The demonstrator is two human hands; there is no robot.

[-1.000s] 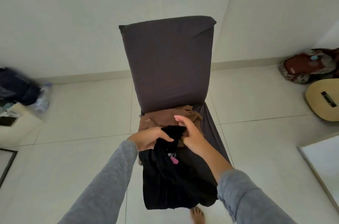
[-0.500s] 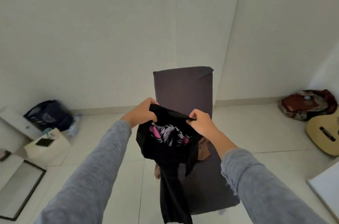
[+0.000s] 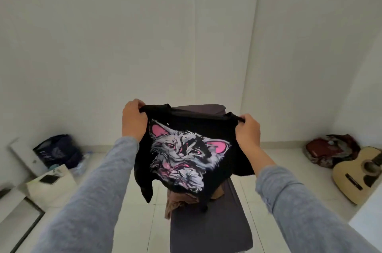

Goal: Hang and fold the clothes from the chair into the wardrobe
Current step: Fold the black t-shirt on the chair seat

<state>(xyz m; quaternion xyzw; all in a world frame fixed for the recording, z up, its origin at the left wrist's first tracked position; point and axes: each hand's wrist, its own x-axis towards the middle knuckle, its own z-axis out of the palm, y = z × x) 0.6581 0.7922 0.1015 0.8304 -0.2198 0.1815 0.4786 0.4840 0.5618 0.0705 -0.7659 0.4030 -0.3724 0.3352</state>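
A black T-shirt (image 3: 186,128) with a grey and pink cat print hangs spread out in the air in front of me. My left hand (image 3: 133,121) grips its left shoulder and my right hand (image 3: 247,131) grips its right shoulder. Behind and below the shirt stands the chair (image 3: 208,228) in a dark grey cover. A brown garment (image 3: 177,202) lies on the chair seat, partly hidden by the shirt. The wardrobe is not in view.
A white wall fills the view ahead. On the floor at left lie a dark blue bag (image 3: 60,152), a white box (image 3: 51,185) and a framed panel (image 3: 22,223). At right are a red bag (image 3: 330,152) and an acoustic guitar (image 3: 363,174).
The black shirt has risen off the chair seat and my hands have pulled apart, spreading it so the cat print faces me. My view has tilted upward.
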